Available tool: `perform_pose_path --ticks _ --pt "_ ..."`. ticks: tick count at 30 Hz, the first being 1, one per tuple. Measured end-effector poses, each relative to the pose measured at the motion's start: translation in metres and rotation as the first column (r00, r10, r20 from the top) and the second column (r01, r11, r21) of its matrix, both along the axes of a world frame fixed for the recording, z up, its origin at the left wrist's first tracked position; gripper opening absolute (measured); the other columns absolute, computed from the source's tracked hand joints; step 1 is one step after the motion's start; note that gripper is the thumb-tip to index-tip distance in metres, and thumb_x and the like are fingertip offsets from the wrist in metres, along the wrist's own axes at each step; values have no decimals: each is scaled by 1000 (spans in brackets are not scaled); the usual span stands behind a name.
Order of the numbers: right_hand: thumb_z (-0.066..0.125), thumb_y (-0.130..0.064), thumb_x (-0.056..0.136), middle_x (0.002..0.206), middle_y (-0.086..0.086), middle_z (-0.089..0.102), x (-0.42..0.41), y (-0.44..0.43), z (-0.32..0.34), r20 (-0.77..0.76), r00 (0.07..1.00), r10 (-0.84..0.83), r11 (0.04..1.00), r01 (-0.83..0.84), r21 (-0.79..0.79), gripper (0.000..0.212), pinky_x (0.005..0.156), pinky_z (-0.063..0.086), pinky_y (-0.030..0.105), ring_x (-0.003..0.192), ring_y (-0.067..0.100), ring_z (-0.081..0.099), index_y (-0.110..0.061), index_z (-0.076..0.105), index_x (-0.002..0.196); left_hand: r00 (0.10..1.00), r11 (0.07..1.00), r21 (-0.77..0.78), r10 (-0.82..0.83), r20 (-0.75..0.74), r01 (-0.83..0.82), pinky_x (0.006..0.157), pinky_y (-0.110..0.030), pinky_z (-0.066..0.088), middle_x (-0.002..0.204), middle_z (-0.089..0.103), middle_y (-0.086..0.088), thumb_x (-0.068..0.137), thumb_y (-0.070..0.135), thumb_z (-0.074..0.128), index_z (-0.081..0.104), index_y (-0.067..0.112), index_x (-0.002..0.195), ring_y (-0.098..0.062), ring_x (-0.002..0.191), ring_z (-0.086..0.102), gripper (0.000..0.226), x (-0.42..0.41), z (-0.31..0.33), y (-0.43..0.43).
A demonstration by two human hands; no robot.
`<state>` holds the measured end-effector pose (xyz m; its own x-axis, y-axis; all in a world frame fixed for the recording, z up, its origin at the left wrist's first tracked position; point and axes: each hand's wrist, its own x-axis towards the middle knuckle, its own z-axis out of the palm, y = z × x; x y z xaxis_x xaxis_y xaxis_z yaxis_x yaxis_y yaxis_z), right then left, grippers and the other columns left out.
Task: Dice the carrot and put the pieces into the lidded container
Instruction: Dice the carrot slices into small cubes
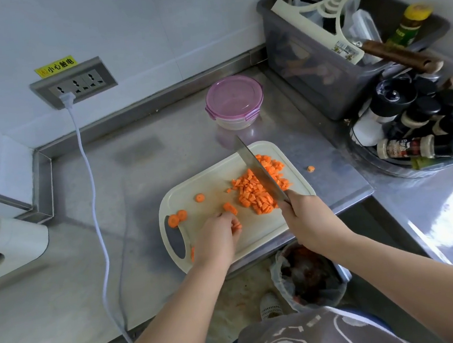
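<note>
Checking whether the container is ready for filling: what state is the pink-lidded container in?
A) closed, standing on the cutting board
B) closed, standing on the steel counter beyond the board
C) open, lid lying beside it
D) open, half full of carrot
B: the pink lid sits on the container, which stands on the steel counter past the cutting board's far edge; the diced carrot lies on the board.

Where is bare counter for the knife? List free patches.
Free: the counter between the power cord and the cutting board, and the strip behind the board, left of the lidded container. Crowded: the right side, with the grey bin and spice bottles.
</note>
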<state>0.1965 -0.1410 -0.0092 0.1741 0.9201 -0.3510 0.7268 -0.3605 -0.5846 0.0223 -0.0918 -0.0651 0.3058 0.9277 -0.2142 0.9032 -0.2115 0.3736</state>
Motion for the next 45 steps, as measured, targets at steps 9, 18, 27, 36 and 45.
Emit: perform_pose_path --ticks 9,18,27,36,45 --pt "33 -25 103 62 4 48 6 0 0 -35 999 1 1000 -1 0 31 49 34 30 50 18 43 -17 42 75 1000 991 131 -11 27 7 75 -34 49 122 50 1 88 15 61 61 22 118 -20 92 62 30 -23 5 23" --pt "33 -27 103 71 12 58 7 0 2 -17 1000 8 1000 -7 17 30 55 45 40 57 26 55 -11 49 84 976 967 143 -199 -94 211 78 -35 50 119 48 2 90 18 58 65 19 110 -19 102 57 21 -14 6 35" --pt "34 -27 104 65 7 51 5 -2 0 -25 1000 11 1000 -11 11 30 52 39 37 52 20 46 -12 45 80 979 937 292 -204 8 192 54 -28 46 91 57 3 74 20 78 68 17 82 -19 65 62 13 -17 11 12" --pt "34 -27 103 63 1 47 -1 -2 2 -12 1000 20 1000 -19 8 34 48 31 28 51 15 41 -19 38 71 986 978 188 -57 -154 86 85 -26 41 120 45 10 93 35 47 56 29 113 -14 102 54 22 1 8 -23" --pt "33 -26 104 62 4 45 -3 -5 3 -36 999 22 1000 -22 -4 34 53 33 32 52 19 38 -16 37 71 994 993 107 -32 -108 44 89 -27 42 116 45 10 87 37 56 56 28 105 -14 103 54 20 -1 6 -26"
